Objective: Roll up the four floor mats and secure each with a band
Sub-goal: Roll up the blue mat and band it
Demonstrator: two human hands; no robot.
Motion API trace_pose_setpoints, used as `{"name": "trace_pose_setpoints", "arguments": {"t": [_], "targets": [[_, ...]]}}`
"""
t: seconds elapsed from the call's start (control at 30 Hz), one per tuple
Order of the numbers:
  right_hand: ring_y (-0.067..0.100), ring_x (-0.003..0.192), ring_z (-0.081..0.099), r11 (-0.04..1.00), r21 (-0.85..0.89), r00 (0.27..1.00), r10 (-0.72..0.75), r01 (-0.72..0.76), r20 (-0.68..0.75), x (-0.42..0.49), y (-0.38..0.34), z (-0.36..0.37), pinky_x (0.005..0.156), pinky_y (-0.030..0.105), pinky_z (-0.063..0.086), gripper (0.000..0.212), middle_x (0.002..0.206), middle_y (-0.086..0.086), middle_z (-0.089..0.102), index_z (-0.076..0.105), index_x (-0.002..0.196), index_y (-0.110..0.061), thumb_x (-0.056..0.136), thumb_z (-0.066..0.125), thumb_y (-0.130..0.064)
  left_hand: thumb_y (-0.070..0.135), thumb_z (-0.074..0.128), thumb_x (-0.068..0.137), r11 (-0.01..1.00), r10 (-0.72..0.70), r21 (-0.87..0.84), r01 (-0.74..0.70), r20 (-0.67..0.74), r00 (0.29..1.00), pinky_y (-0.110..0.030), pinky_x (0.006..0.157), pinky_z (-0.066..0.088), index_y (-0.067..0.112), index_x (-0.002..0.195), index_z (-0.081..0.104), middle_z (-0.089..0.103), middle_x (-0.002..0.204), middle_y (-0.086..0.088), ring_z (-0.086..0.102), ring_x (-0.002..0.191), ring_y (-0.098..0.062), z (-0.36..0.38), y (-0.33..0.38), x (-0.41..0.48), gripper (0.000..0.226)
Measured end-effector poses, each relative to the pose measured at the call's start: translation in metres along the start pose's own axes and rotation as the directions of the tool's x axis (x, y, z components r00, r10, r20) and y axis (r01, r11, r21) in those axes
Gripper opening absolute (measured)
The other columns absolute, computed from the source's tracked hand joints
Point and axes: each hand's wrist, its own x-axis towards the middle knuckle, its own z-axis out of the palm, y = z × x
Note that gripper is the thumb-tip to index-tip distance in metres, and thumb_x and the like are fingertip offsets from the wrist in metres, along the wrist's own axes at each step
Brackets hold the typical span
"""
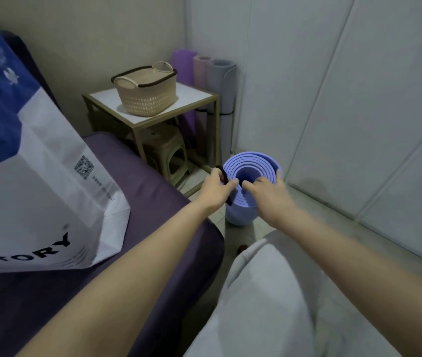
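Left hand (217, 189) holds band (225, 176) on rolled mat (241, 212) between bed (153, 181) and wall (359, 124)

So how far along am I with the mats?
Done: the purple mat, pink mat and grey mat stand rolled in the corner, dark bands showing on the pink and grey. In hand: the blue mat is rolled and upright; your left hand holds a band at its top, right hand grips the rim. Left: get that band around it.
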Motion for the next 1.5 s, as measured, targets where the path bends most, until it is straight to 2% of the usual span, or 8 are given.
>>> {"name": "trace_pose_setpoints", "arguments": {"t": [0.27, 0.43, 0.63, 0.7, 0.83, 1.1, 1.23, 1.5], "targets": [[0.019, 0.122, 0.041, 0.982, -0.177, 0.993, 0.045, -0.063, -0.106, 0.004, 0.066, -0.036, 0.109, 0.050, 0.022, 0.047, 0.119, -0.002, 0.056, 0.040, 0.131, -0.020, 0.087, 0.054, -0.007, 0.027, 0.069, 0.083, 0.981, 0.195, 0.006, -0.195, -0.060, 0.979, -0.035, 0.064, 0.046, 0.027, 0.074, 0.034, 0.051, 0.090, -0.012, 0.052, 0.071, -0.023, 0.028, 0.052, 0.039, 0.036], [0.017, 0.114, 0.044, 0.990, -0.060, 0.989, 0.124, -0.129, -0.084, 0.006, 0.098, -0.042, 0.073, 0.031, 0.040, 0.039, 0.114, -0.003, 0.055, 0.049, 0.117, -0.019, 0.083, 0.058, -0.003, 0.028, 0.064, 0.086, 0.978, 0.198, -0.053, -0.200, -0.030, 0.980, -0.050, 0.078, 0.054, 0.022, 0.077, 0.038, 0.058, 0.093, -0.007, 0.058, 0.082, -0.028, 0.048, 0.071, 0.053, 0.028], [0.023, 0.121, 0.039, 0.972, 0.183, 0.987, 0.158, -0.149, -0.038, 0.009, 0.118, -0.034, 0.083, 0.034, 0.042, 0.037, 0.122, 0.003, 0.053, 0.050, 0.121, -0.010, 0.085, 0.056, -0.004, 0.020, 0.058, 0.092, 0.970, 0.235, -0.071, -0.234, 0.009, 0.972, -0.033, 0.070, 0.044, 0.017, 0.084, 0.043, 0.048, 0.074, 0.007, 0.048, 0.074, -0.014, 0.064, 0.083, 0.068, 0.018], [0.023, 0.127, 0.035, 0.963, 0.212, 0.986, 0.167, -0.165, 0.008, 0.008, 0.119, -0.031, 0.085, 0.033, 0.041, 0.056, 0.130, 0.004, 0.046, 0.042, 0.132, -0.011, 0.083, 0.067, -0.019, 0.020, 0.056, 0.093, 0.966, 0.256, -0.041, -0.255, 0.038, 0.966, -0.034, 0.073, 0.045, 0.014, 0.088, 0.046, 0.049, 0.075, 0.006, 0.048, 0.075, -0.014, 0.069, 0.088, 0.069, 0.013], [0.022, 0.123, 0.036, 0.940, 0.179, 0.950, 0.305, -0.290, -0.066, 0.003, 0.115, -0.024, 0.069, 0.031, 0.033, 0.055, 0.125, 0.005, 0.045, 0.037, 0.134, -0.014, 0.085, 0.061, -0.014, 0.020, 0.053, 0.095, 0.955, 0.298, -0.031, -0.297, 0.076, 0.952, -0.030, 0.073, 0.042, 0.012, 0.095, 0.051, 0.054, 0.082, 0.004, 0.049, 0.078, -0.013, 0.081, 0.094, 0.067, 0.009], [0.021, 0.118, 0.039, 0.943, 0.086, 0.937, 0.330, -0.322, -0.116, -0.023, 0.132, -0.040, 0.067, 0.031, 0.031, 0.048, 0.120, 0.004, 0.045, 0.040, 0.126, -0.015, 0.084, 0.062, -0.014, 0.025, 0.049, 0.097, 0.907, 0.415, -0.081, -0.413, 0.019, 0.909, -0.032, 0.081, 0.046, 0.017, 0.100, 0.054, 0.055, 0.102, -0.003, 0.054, 0.093, -0.018, 0.101, 0.096, 0.052, 0.010], [0.021, 0.117, 0.043, 0.949, 0.097, 0.944, 0.311, -0.301, -0.110, -0.036, 0.145, -0.061, 0.075, 0.034, 0.044, 0.053, 0.119, 0.002, 0.049, 0.044, 0.125, -0.016, 0.079, 0.068, -0.014, 0.014, 0.044, 0.099, 0.857, 0.511, -0.055, -0.512, -0.027, 0.859, -0.012, 0.079, 0.033, 0.007, 0.109, 0.057, 0.050, 0.110, -0.008, 0.049, 0.095, -0.014, 0.101, 0.114, 0.041, 0.017], [0.021, 0.123, 0.043, 0.931, 0.159, 0.944, 0.328, -0.330, 0.035, -0.071, 0.154, -0.041, 0.093, 0.039, 0.043, 0.063, 0.129, 0.002, 0.050, 0.042, 0.132, -0.018, 0.077, 0.072, -0.024, 0.013, 0.047, 0.098, 0.843, 0.515, 0.009, -0.537, 0.270, 0.813, -0.011, 0.095, 0.028, 0.010, 0.119, 0.062, 0.043, 0.130, -0.011, 0.049, 0.117, -0.018, 0.126, 0.115, 0.030, 0.026]]}}
